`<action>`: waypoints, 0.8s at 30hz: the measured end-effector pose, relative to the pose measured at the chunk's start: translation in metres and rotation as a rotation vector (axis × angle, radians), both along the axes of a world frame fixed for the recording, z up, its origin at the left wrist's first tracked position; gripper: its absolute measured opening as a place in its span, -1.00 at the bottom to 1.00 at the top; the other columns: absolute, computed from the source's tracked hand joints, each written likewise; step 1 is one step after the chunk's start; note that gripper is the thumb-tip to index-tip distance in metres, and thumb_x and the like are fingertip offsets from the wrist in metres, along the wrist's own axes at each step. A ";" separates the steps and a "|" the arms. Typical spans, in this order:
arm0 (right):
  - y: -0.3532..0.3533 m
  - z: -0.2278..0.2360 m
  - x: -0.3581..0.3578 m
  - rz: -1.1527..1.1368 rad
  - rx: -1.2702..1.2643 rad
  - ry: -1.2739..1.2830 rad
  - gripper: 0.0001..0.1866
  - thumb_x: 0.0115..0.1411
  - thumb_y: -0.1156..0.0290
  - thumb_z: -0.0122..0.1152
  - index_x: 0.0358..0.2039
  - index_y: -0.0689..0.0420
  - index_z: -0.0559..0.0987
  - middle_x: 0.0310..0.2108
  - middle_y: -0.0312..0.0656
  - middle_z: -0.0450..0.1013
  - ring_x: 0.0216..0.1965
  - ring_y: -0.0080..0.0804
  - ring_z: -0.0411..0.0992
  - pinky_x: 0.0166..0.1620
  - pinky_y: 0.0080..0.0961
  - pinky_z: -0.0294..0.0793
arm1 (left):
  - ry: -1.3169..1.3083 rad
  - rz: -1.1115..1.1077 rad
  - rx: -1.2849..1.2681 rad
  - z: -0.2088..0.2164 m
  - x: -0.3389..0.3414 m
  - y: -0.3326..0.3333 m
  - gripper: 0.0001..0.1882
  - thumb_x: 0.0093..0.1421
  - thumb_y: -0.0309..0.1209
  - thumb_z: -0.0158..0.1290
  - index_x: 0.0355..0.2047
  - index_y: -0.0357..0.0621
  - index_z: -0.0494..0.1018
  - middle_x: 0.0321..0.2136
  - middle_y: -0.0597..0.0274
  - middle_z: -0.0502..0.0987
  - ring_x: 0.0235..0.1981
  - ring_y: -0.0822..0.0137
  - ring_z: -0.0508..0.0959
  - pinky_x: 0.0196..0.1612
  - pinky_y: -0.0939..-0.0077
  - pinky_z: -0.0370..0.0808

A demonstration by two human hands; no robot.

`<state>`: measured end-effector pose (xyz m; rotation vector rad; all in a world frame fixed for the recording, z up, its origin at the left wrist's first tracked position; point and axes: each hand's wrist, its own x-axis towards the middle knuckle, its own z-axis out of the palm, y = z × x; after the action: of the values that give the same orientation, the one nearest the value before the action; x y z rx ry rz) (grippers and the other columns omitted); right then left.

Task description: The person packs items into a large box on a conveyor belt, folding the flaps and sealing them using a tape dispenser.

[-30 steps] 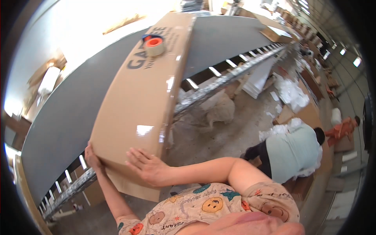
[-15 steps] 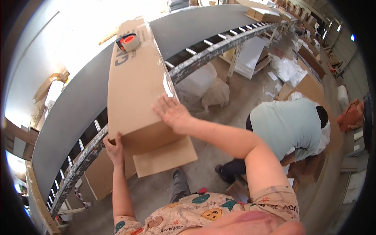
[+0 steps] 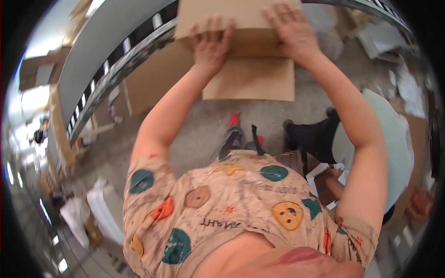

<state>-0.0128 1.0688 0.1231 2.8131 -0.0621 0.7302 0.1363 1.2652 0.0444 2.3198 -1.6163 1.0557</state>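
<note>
A brown cardboard box (image 3: 241, 16) lies at the top of the view, partly cut off by the frame edge. Its lower flap (image 3: 250, 81) hangs down toward me, and a fold of cardboard makes a shadowed gap above that flap. My left hand (image 3: 211, 48) rests with outstretched fingers on the box's near left edge. On the near right edge lies my right hand (image 3: 294, 34), its fingers spread over the top. Neither hand is wrapped round anything.
A grey conveyor (image 3: 104, 39) with a worn metal rail (image 3: 125, 65) curves along the left. Beneath the rail leans a cardboard sheet (image 3: 160, 78). Close by on my right, a co-worker in a pale green top (image 3: 389, 143) bends down. White wrapping material (image 3: 410, 85) lies farther right.
My view has tipped down, and the tape dispenser on the box is out of sight. My left hand has moved from the box's side corner onto its near edge; the right lies flat too.
</note>
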 end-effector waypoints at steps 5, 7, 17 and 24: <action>0.042 -0.038 -0.029 0.141 0.458 -0.242 -0.40 -0.07 0.53 0.28 0.06 0.09 0.39 0.09 -0.06 0.30 0.13 -0.08 0.23 0.16 -0.22 0.20 | -0.026 -0.011 -0.118 -0.016 0.006 0.006 -0.35 -0.01 -0.35 0.03 0.16 0.11 0.18 0.04 0.03 0.23 0.08 -0.03 0.23 0.06 -0.28 0.05; 0.102 -0.083 -0.081 0.234 0.826 -0.310 -0.60 0.00 0.49 0.29 -0.09 0.16 0.49 -0.14 -0.07 0.45 -0.10 -0.21 0.44 -0.06 -0.34 0.41 | -0.080 0.053 -0.019 -0.018 0.007 0.021 -0.40 0.03 -0.33 -0.01 0.14 0.13 0.18 0.04 0.04 0.22 0.09 -0.01 0.23 0.05 -0.28 0.06; 0.130 -0.121 -0.042 -0.004 2.575 -0.057 -0.60 0.24 0.17 0.00 -0.15 0.29 0.44 -0.37 -0.02 0.52 -0.45 -0.31 0.51 -0.42 -0.47 0.52 | -0.048 -0.021 -0.201 -0.026 0.012 0.020 -0.42 0.06 -0.30 -0.04 0.14 0.15 0.17 0.03 0.04 0.22 0.09 0.01 0.24 0.04 -0.27 0.07; 0.107 -0.056 -0.011 -0.344 2.415 0.113 -0.60 0.16 0.16 0.05 -0.23 0.28 0.51 -0.38 0.02 0.53 -0.46 -0.36 0.51 -0.40 -0.52 0.53 | 0.164 -0.196 -0.022 0.030 0.020 0.039 -0.32 -0.01 0.01 0.08 0.07 -0.07 0.27 0.00 0.06 0.32 0.06 0.04 0.32 0.11 -0.01 0.15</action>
<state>-0.0235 1.1759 0.0676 3.9334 -3.1823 0.0740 0.1562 1.3043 0.0748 2.1185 -1.7152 0.8153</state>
